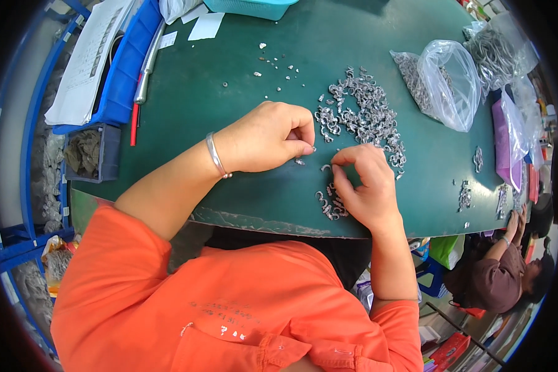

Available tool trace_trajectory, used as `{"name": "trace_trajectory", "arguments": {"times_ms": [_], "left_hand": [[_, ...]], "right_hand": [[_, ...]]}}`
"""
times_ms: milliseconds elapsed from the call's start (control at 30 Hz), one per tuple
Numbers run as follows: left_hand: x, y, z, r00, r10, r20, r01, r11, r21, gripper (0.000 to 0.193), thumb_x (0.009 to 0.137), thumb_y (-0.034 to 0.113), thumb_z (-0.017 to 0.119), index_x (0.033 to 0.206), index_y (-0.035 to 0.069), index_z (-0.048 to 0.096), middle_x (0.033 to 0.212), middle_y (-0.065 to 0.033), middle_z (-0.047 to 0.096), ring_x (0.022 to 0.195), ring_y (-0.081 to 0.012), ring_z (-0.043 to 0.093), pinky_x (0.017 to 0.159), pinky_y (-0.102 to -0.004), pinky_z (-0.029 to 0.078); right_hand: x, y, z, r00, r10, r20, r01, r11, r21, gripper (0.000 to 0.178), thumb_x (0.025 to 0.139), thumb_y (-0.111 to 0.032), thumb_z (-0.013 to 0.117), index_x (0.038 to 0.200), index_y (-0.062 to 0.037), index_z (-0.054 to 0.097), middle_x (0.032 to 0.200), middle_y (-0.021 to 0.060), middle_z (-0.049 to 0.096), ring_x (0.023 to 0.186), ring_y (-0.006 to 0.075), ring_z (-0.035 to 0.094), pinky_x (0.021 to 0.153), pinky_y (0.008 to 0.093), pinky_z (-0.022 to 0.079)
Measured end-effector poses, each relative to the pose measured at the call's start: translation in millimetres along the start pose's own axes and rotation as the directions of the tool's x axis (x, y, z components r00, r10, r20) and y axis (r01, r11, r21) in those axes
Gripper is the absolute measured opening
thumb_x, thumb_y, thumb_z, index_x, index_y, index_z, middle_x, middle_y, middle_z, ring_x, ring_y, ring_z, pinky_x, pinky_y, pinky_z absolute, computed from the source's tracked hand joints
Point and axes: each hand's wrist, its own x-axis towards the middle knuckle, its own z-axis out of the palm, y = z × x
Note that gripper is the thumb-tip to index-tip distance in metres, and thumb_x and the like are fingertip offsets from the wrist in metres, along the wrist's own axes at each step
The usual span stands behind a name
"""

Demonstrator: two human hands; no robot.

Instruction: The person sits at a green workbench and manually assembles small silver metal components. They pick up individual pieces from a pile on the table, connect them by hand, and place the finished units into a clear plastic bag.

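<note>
My left hand (271,135), with a silver bangle (215,155) on its wrist, pinches a tiny metal bit (314,149) between thumb and forefinger. Facing it, my right hand (369,186) holds a small curved metal piece (326,167) at its fingertips. Just below the left fingers lies a loose metal bit (299,162). A few linked curved metal pieces (332,208) rest by the right thumb, partly covered by that hand. Beyond both hands spreads a heap of small grey metal hook-shaped parts (369,115). All this is on a green tabletop (229,192).
A blue tray (125,68) with papers, a metal rod (144,80) and a grey bin (108,152) flank the left side. Rightward are an open clear bag (449,84) of metal parts and a purple box (505,146). Another person (499,276) works at the far right.
</note>
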Motion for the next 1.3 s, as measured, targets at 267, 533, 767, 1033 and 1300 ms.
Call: {"name": "trace_trajectory", "arguments": {"times_ms": [267,533,767,1033,1300], "left_hand": [[1,1,-2,0.99,-0.126,0.065,0.126,0.992,-0.004,0.003,0.088,-0.002,0.065,0.091,-0.003,0.066,0.079,-0.0087,0.07,0.07,-0.0132,0.067,0.066,-0.0265,0.054],[2,-3,-1,0.992,-0.125,0.036,0.125,0.992,-0.015,0.007,0.09,0.001,0.063,0.095,-0.003,0.066,0.081,-0.0095,0.07,0.069,-0.0137,0.066,0.067,-0.0277,0.054],[7,-18,1,0.957,0.002,-0.289,0.043,0.988,0.15,0.011,0.09,0.003,0.064,0.1,0.001,0.067,0.089,-0.0086,0.069,0.077,-0.0149,0.066,0.072,-0.0277,0.054],[15,-29,2,0.9,-0.036,-0.434,0.08,0.993,0.084,0.008,0.088,0.004,0.067,0.095,0.002,0.071,0.09,-0.0065,0.068,0.077,-0.0147,0.066,0.074,-0.0272,0.055],[18,-35,8,0.891,-0.009,-0.455,0.048,0.996,0.073,0.007,0.087,0.004,0.068,0.094,0.002,0.071,0.091,-0.006,0.067,0.077,-0.0143,0.066,0.073,-0.0256,0.054]], "right_hand": [[5,0,7,0.998,-0.043,0.036,0.044,0.999,-0.025,0.017,0.077,0.0,0.069,0.093,-0.0054,0.067,0.087,0.0051,0.063,0.079,0.0258,0.057,0.072,0.0373,0.041],[7,-11,3,0.985,-0.003,0.174,0.009,0.999,-0.035,0.012,0.08,-0.005,0.071,0.092,-0.006,0.07,0.089,0.0045,0.061,0.084,0.0239,0.056,0.075,0.0365,0.04],[11,-17,12,0.966,-0.015,0.256,0.039,0.995,-0.089,0.016,0.081,-0.008,0.071,0.096,-0.0064,0.067,0.093,0.0059,0.059,0.085,0.0257,0.055,0.075,0.0373,0.04],[1,-23,-1,0.905,-0.084,0.417,0.032,0.991,0.13,0.033,0.075,0.009,0.06,0.104,-0.0032,0.069,0.107,0.0119,0.062,0.097,0.0302,0.059,0.088,0.0382,0.045],[16,-8,3,0.998,-0.01,0.066,0.016,0.994,-0.105,0.045,0.072,0.015,0.053,0.113,0.0015,0.064,0.106,0.0169,0.062,0.094,0.0354,0.059,0.088,0.0409,0.048]]}}
